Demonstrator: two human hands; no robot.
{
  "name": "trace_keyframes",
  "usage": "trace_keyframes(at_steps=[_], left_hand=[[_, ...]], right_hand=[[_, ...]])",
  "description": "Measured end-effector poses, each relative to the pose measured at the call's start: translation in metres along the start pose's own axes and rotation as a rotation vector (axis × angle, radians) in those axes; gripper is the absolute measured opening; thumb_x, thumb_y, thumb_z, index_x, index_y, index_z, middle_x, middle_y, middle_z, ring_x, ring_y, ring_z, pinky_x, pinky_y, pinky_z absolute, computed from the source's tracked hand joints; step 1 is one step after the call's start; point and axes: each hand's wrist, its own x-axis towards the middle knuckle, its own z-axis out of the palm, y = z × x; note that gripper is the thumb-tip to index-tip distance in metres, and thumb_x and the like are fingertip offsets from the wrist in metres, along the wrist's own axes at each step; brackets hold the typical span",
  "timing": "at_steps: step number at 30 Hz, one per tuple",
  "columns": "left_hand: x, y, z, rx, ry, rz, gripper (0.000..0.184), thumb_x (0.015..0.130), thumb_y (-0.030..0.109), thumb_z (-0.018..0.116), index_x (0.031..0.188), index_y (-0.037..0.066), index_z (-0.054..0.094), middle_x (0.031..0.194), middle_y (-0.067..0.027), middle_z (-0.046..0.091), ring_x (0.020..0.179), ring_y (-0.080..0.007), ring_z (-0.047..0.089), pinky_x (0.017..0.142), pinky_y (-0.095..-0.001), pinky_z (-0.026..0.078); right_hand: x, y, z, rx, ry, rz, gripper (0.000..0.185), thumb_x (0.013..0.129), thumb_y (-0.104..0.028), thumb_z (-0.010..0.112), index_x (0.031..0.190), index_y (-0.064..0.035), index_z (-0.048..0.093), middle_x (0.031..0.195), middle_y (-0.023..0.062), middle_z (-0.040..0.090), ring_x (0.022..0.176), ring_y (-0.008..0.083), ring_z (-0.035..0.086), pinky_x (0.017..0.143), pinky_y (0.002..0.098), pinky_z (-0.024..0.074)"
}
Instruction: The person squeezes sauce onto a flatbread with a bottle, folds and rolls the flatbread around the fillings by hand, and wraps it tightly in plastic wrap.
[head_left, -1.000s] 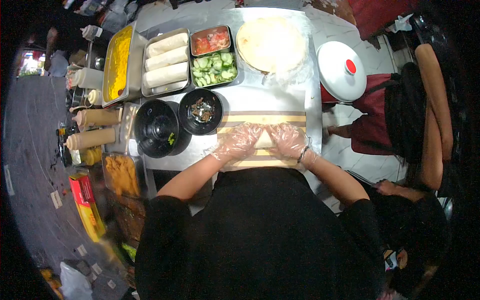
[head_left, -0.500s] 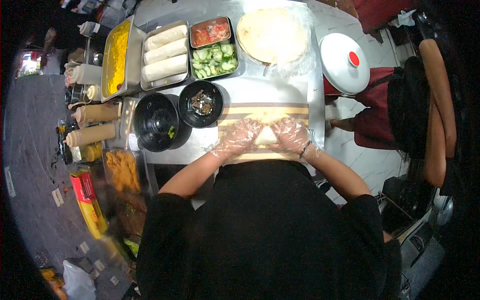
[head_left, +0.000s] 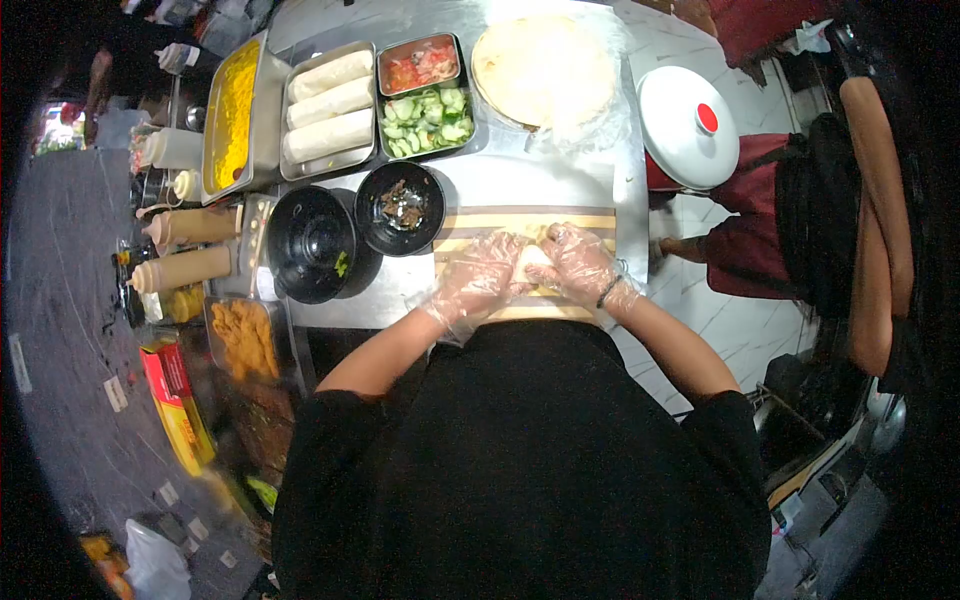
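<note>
1. So the thing being worked on is the pale wrap, on the striped board at the near edge of the steel table, right between the hands.
2. Left hand, in a clear plastic glove: fingers curled in, closed over the wrap's left side. Fingertips are partly hidden, so can't tell how hard it's squeezing.
3. Right hand, also gloved: fingers bent, closed on the right side, thumb toward the middle.
4. Step in hand, my read: folding or rolling, with the sides being tucked in. Glove glare hides the exact fold.
5. Next move, I'd say, calls for both hands pressing evenly so the tucks don't pop open.
6. For comparison, three white rolls lie in a tray far left, and there's a flatbread stack on the far right of the table.
</note>
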Motion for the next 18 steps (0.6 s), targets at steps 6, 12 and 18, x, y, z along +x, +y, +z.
trace_keyframes(at_steps=[6,12,18], left_hand=[[-0.001,0.019,0.009,0.092,0.054,-0.104,0.076,0.083,0.049,0.065,0.136,-0.002,0.045,0.129,-0.0213,0.054,0.120,-0.0347,0.049,0.104,-0.0446,0.035],[0.014,-0.002,0.010,0.137,-0.059,-0.056,0.072,0.079,0.050,0.068,0.127,-0.001,0.051,0.121,-0.0192,0.057,0.115,-0.0340,0.052,0.099,-0.0454,0.040],[0.017,0.001,-0.009,0.048,-0.082,-0.069,0.066,0.074,0.043,0.074,0.119,-0.001,0.055,0.116,-0.0186,0.059,0.113,-0.0346,0.054,0.099,-0.0461,0.041]], right_hand=[[0.011,0.014,0.012,0.042,-0.028,0.012,0.051,0.090,-0.047,0.057,0.113,-0.0019,0.060,0.107,0.0193,0.059,0.104,0.0349,0.056,0.089,0.0438,0.0463],[0.000,-0.008,-0.002,-0.215,0.016,-0.084,0.067,0.087,-0.057,0.055,0.125,-0.0010,0.055,0.112,0.0174,0.060,0.106,0.0321,0.058,0.093,0.0419,0.0457],[-0.001,-0.010,0.000,-0.258,-0.088,-0.041,0.073,0.085,-0.052,0.059,0.135,-0.0002,0.047,0.121,0.0170,0.059,0.114,0.0290,0.055,0.100,0.0411,0.0416]])
